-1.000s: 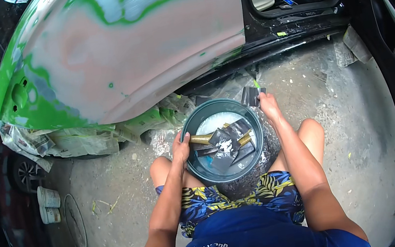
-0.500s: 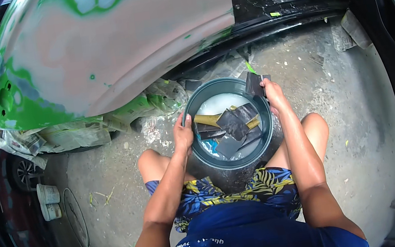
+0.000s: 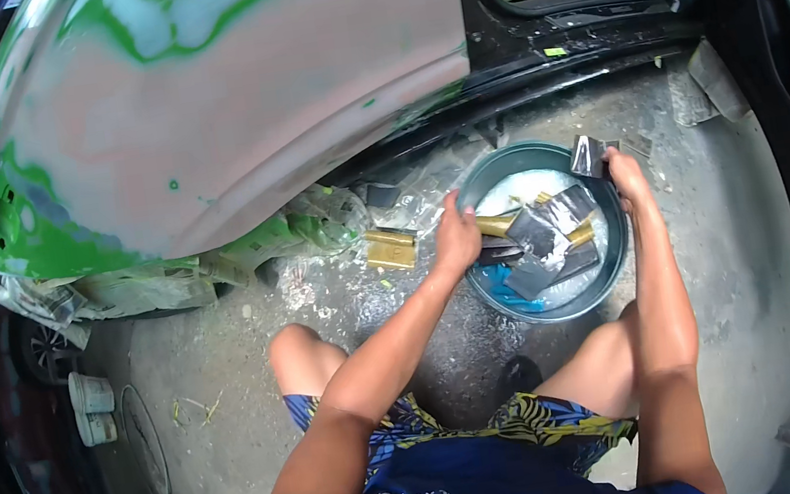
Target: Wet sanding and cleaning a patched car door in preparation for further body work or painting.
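Note:
A round dark teal tub stands or hangs just above the floor, right of centre between my knees; I cannot tell which. It holds cloudy, foamy water, several dark sandpaper sheets, some olive-yellow pieces and a blue item too jumbled to name. My left hand is closed on the tub's left rim, thumb uppermost. At the right rim, my right hand grips the tub and also pinches a dark, shiny sandpaper sheet. Left of my left hand, a yellowish-brown folded sheet lies on the floor.
A car panel with green and grey-pink sanded patches fills the upper left. Crumpled masking plastic hangs below it. The black door sill runs along the top right. White pails and a cable lie at the left.
Both my hands have shifted the tub to the right. The yellowish-brown sheet on the floor, hidden before, now shows at the left. My hold on the tub and dark sheet stays the same.

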Action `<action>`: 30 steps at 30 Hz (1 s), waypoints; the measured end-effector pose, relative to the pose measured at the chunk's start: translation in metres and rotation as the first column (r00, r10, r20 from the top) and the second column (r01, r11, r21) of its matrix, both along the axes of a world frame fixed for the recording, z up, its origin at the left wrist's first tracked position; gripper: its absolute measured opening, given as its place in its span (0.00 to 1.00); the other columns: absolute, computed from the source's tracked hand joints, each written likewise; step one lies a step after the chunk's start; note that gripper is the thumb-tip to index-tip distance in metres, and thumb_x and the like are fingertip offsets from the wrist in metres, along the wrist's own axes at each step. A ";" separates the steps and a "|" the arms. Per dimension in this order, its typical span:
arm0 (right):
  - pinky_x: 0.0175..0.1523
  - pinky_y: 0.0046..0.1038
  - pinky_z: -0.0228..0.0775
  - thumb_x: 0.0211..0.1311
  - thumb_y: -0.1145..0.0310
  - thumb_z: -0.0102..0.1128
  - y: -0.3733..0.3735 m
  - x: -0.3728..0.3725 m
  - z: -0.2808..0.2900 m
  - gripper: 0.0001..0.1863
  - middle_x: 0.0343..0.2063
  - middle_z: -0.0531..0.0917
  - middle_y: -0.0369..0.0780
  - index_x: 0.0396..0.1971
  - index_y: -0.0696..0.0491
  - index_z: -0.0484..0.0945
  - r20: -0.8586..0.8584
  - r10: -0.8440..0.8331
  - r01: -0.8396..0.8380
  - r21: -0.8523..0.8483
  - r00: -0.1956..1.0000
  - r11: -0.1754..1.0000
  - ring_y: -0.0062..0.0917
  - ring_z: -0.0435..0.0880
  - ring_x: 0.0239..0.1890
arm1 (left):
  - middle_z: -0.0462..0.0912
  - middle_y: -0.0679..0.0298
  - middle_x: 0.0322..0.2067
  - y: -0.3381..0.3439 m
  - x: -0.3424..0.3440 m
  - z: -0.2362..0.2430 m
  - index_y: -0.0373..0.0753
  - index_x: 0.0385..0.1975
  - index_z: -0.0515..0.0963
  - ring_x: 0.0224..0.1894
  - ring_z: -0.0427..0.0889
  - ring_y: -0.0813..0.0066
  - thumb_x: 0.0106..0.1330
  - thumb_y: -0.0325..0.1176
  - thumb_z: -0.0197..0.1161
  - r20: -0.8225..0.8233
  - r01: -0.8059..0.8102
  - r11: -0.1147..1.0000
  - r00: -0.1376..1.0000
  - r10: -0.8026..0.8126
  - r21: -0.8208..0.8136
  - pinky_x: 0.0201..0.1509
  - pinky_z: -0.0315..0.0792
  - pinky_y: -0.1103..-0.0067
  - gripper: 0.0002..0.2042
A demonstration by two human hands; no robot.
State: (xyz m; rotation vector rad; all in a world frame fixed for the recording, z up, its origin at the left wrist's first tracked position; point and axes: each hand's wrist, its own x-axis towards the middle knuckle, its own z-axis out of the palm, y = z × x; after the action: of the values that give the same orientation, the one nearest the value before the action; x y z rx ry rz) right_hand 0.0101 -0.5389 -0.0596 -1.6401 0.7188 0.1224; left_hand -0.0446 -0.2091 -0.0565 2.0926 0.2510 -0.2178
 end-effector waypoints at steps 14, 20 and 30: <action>0.67 0.41 0.71 0.64 0.61 0.52 0.101 0.060 -0.120 0.25 0.62 0.78 0.52 0.56 0.59 0.81 -0.587 0.724 -0.909 -0.396 0.361 0.132 0.44 0.80 0.63 | 0.87 0.50 0.50 -0.052 -0.005 -0.019 0.33 0.46 0.87 0.57 0.84 0.50 0.61 0.40 0.68 -0.651 0.924 0.003 0.272 -0.709 0.382 0.62 0.76 0.59 0.18; 0.67 0.40 0.71 0.62 0.61 0.55 0.120 0.069 -0.145 0.23 0.61 0.80 0.51 0.55 0.54 0.84 -0.606 0.744 -0.943 -0.320 0.282 0.096 0.41 0.80 0.64 | 0.89 0.51 0.46 -0.009 0.014 -0.102 0.37 0.45 0.87 0.48 0.87 0.52 0.56 0.41 0.73 -0.459 0.945 0.147 0.274 -0.845 0.294 0.52 0.80 0.63 0.19; 0.38 0.32 0.80 0.58 0.61 0.67 0.083 0.069 -0.060 0.17 0.38 0.88 0.42 0.41 0.59 0.87 -0.464 0.799 -0.924 -0.178 0.383 0.339 0.31 0.87 0.38 | 0.88 0.60 0.33 0.017 0.021 0.125 0.34 0.38 0.84 0.37 0.86 0.71 0.61 0.38 0.70 -0.274 0.908 0.417 0.390 -0.879 -0.048 0.44 0.79 0.72 0.13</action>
State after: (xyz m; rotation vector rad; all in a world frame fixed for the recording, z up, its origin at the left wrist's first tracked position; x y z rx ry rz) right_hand 0.0786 -0.4562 -0.1198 -2.3230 -0.0708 1.1206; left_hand -0.0234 -0.1925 0.0685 2.0903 -0.8192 -1.1774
